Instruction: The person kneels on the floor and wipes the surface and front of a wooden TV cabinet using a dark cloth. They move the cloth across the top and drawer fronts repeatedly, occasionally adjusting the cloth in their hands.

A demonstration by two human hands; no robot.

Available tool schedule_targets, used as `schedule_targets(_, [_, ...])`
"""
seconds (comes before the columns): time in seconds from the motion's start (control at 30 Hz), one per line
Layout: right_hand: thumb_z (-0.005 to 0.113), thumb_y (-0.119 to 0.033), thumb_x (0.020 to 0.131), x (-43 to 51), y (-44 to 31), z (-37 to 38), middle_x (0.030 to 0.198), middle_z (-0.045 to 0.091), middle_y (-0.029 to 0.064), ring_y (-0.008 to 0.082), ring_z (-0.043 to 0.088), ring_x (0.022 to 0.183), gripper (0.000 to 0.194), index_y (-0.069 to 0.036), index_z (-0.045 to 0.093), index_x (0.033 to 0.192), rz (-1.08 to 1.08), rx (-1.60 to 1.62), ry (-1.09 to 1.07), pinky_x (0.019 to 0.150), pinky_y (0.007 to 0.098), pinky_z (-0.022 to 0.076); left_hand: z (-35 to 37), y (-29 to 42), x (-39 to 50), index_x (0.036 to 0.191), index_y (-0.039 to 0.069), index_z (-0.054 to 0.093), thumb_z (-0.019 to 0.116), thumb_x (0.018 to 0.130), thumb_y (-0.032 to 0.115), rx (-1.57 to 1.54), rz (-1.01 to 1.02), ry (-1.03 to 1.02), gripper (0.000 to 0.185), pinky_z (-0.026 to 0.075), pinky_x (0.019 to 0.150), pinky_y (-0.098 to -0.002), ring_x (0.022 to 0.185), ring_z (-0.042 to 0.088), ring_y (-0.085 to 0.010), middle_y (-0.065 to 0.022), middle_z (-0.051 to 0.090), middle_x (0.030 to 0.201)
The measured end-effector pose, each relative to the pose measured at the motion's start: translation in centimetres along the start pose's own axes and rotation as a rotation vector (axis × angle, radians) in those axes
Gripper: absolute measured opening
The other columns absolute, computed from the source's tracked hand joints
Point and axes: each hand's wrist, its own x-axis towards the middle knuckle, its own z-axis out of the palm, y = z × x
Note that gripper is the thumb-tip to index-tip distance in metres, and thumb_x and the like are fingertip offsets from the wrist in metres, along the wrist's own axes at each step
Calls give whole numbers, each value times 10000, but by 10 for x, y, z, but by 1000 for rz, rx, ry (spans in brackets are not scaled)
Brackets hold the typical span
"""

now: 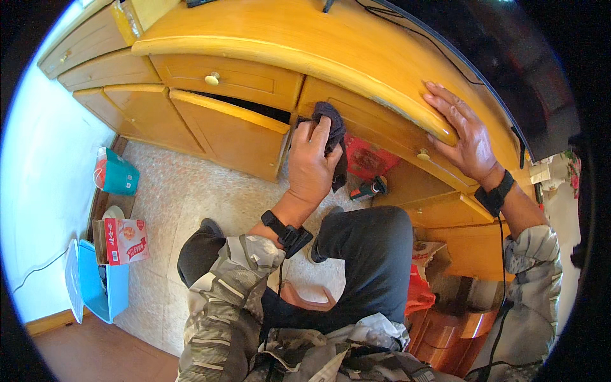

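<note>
My left hand grips a dark, crumpled cloth. The cloth is at the front of a yellow-brown wooden cabinet, by the seam between two drawers; whether it presses on the wood cannot be told. Part of it hangs down past my thumb. Farther right, my right hand lies on the rounded front edge of the cabinet top, thumb spread from the fingers and nothing held. A drawer with a round knob spans the front between my hands. Left of the cloth is a drawer with a brass-coloured knob.
A cabinet door stands ajar below the left drawer. Inside the lower opening are a red patterned item and a dark green container. A television stands on top. Leftward sit a teal bag, a carton and a blue bin.
</note>
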Motion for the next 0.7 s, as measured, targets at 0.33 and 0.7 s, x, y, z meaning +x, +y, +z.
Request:
schedule_targets(0.33, [776,-133,820,-6,11,7,1551,537,155,389,522,1411,738,-134,534,1517,-38,-26,40,1199,471,423,-11,4,9,1266,-16,659,803,755,5,105,77,-113,531,539,854,-455,974,633,-408,-216,612,1088])
schedule_targets(0.7, [779,-100,779,-13,14,8,1582,508,139,378,513,1418,788,-148,526,1524,-50,-28,78,1210,469,414,-21,11,26,1186,5,717,806,738,13,274,158,-244,457,553,858,-420,977,666,-378,-180,648,1052])
